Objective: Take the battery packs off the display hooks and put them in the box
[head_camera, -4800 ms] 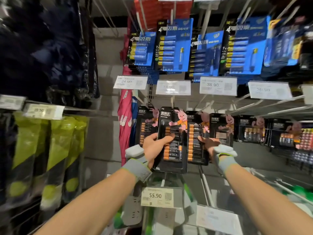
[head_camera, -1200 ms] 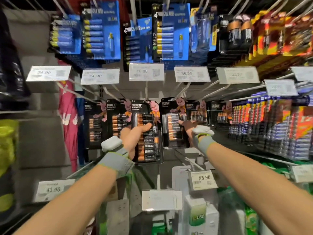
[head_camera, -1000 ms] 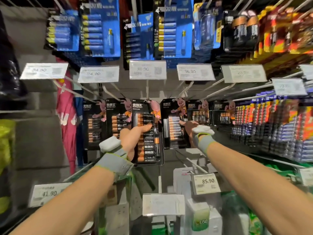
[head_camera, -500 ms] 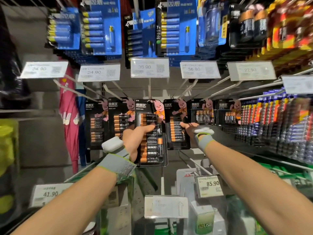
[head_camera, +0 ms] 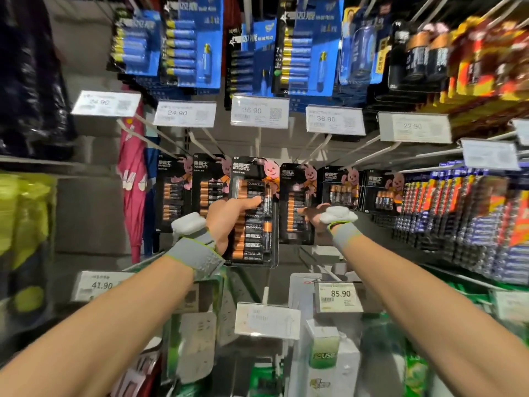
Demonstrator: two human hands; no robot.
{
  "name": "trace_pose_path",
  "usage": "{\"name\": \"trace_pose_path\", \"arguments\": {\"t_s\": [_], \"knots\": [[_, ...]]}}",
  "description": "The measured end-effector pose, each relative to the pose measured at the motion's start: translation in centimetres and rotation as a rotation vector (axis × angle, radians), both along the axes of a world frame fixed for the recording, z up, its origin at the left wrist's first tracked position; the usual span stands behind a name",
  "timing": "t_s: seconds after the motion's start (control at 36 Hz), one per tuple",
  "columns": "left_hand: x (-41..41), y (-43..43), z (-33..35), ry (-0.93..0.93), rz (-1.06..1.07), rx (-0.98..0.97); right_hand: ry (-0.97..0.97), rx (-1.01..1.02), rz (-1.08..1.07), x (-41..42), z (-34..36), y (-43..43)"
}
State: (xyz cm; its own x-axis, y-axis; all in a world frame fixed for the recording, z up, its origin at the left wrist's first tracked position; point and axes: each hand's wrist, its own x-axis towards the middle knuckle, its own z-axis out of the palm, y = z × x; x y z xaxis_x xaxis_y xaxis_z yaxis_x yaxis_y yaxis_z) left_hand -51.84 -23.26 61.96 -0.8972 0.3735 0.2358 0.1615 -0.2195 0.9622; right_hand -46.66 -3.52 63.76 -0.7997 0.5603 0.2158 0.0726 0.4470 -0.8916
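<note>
Left hand (head_camera: 229, 222) grips a big black battery pack (head_camera: 253, 224), up and left of the 85.90 price tag (head_camera: 339, 296). The thumb lies across the front over the upper rows of cells; the fingers go behind the card and are hidden. The pack is upright, long axis vertical, face to the camera, and looks nearer than its neighbours in the row. Its hook is hidden behind the card top, so cannot tell whether the hole is on it or free. Right hand (head_camera: 317, 217) is at the next pack (head_camera: 294, 207), above and a little left of the same tag, fingers reaching leftward onto its right edge. It is seen from the back, past a white wrist unit (head_camera: 337, 214); cannot tell whether it pinches the card or only touches it. Each hand has its own pack, so no crossing needed. Judgement: the move ahead is a straight pull toward the body along the hook, card kept upright so the hole slides clear. Packs: black card, pink rabbit at top right, clear blister over stacked copper-and-black cells lying crosswise. Likely stiff, flat and heavy for their size. Box not in view.
</note>
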Motion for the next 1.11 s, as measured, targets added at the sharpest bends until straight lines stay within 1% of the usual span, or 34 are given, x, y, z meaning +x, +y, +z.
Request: {"name": "trace_pose_path", "arguments": {"t_s": [0.03, 0.08, 0.17, 0.22, 0.28, 0.36, 0.44, 0.53, 0.67, 0.75, 0.86, 0.97, 1.06, 1.11], "knots": [[0.3, -0.1, -0.1, 0.003, 0.005, 0.007, 0.005, -0.085, 0.019, 0.3, 0.1, -0.1], [0.5, 0.0, -0.2, 0.019, 0.017, 0.033, 0.013, 0.016, 0.112, 0.7, -0.1, -0.9], [1.6, -0.8, -0.2, 0.046, -0.001, 0.026, 0.096, -0.180, 0.238, 1.2, -0.5, -2.5], [2.8, -1.0, -0.4, 0.054, -0.052, 0.065, 0.125, -0.221, 0.311, 2.3, -0.4, -4.5], [3.6, -1.3, -0.6, 0.046, -0.045, 0.101, 0.139, -0.246, 0.382, 3.1, -0.3, -5.6], [4.1, -1.8, -0.5, 0.031, 0.000, 0.128, 0.164, -0.196, 0.371, 3.3, -0.9, -6.0], [4.6, -2.5, -0.4, 0.044, 0.029, 0.117, 0.180, -0.064, 0.379, 4.3, -1.8, -6.7], [4.9, -3.1, -0.2, 0.091, 0.023, 0.096, 0.212, -0.058, 0.416, 5.1, -2.3, -7.6], [6.3, -3.9, 0.0, 0.109, -0.042, 0.100, 0.223, 0.029, 0.347, 6.0, -2.3, -8.3], [6.7, -4.2, -0.2, 0.112, -0.081, 0.116, 0.230, 0.049, 0.357, 6.4, -2.4, -8.4], [7.4, -4.6, 0.0, 0.141, -0.099, 0.091, 0.248, 0.048, 0.362, 7.4, -2.4, -8.6], [8.2, -4.9, 0.3, 0.144, -0.112, 0.093, 0.306, 0.105, 0.353, 8.2, -2.1, -8.5], [8.7, -5.0, 0.8, 0.159, -0.110, 0.088, 0.331, 0.193, 0.323, 8.4, -1.8, -8.3], [8.6, -4.9, 1.1, 0.168, -0.096, 0.080, 0.340, 0.176, 0.325, 8.5, -1.5, -8.5]]}}
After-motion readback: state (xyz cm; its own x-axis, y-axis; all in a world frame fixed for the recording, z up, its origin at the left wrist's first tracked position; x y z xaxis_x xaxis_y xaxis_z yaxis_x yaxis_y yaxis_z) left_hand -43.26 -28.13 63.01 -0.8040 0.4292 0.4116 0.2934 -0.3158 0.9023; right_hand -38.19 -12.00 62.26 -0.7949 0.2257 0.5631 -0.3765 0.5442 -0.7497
